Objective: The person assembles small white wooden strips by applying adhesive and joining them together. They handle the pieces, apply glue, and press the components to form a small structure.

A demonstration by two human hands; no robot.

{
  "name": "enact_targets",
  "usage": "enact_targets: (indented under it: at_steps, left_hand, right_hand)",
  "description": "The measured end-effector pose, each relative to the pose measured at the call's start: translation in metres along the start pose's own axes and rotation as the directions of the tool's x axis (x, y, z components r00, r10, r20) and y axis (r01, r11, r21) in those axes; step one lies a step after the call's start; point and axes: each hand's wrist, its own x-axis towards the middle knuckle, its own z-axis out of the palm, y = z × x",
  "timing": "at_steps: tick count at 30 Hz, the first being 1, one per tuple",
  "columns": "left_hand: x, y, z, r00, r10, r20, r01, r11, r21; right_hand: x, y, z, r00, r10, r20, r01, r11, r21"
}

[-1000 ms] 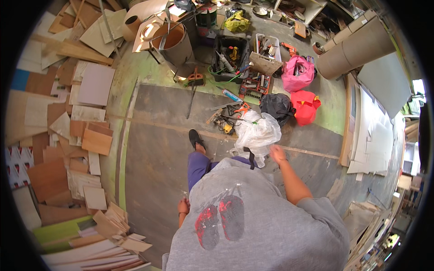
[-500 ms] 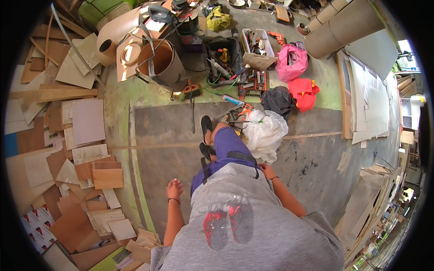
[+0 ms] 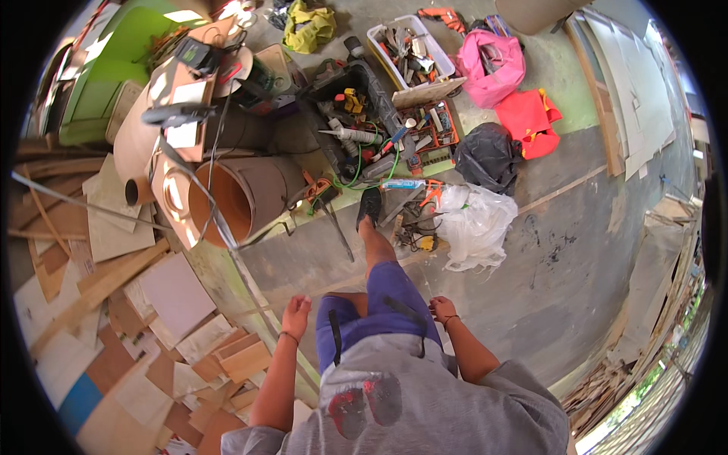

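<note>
My left hand hangs beside my left thigh, its fingers loosely bent with nothing in them. On the other side, my right hand is next to the leg of my purple shorts, fingers slightly curled and apart, also bare. One foot in a black shoe is set forward, near a caulking gun with a blue and white tube. Beside that lies a white plastic bag. Farther ahead stands a black tool bin holding a white sealant tube and other tools.
Wood and board offcuts cover the floor at left. A brown cylinder with a strap stands ahead left. Black, red and pink bags sit ahead right, near a white tool tub. Sheets lean at far right.
I have stepped forward and the view has turned, so the tool bin and bags appear nearer. Both hands swing by my sides, the right one now farther out from my shorts.
</note>
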Motion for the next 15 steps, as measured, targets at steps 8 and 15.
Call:
enact_targets:
  at_steps: [8,15]
  left_hand:
    - [0.261,0.169,0.043,0.95,0.299,0.094,-0.308,0.841,0.444]
    - [0.472,0.234,0.102,0.972,0.228,-0.057,-0.152,0.796,0.586]
  right_hand:
    - [0.062,-0.105,0.1,0.942,-0.336,-0.017,0.337,0.941,0.042]
    - [0.123,-0.159,0.138,0.998,-0.061,0.0,0.056,0.921,0.386]
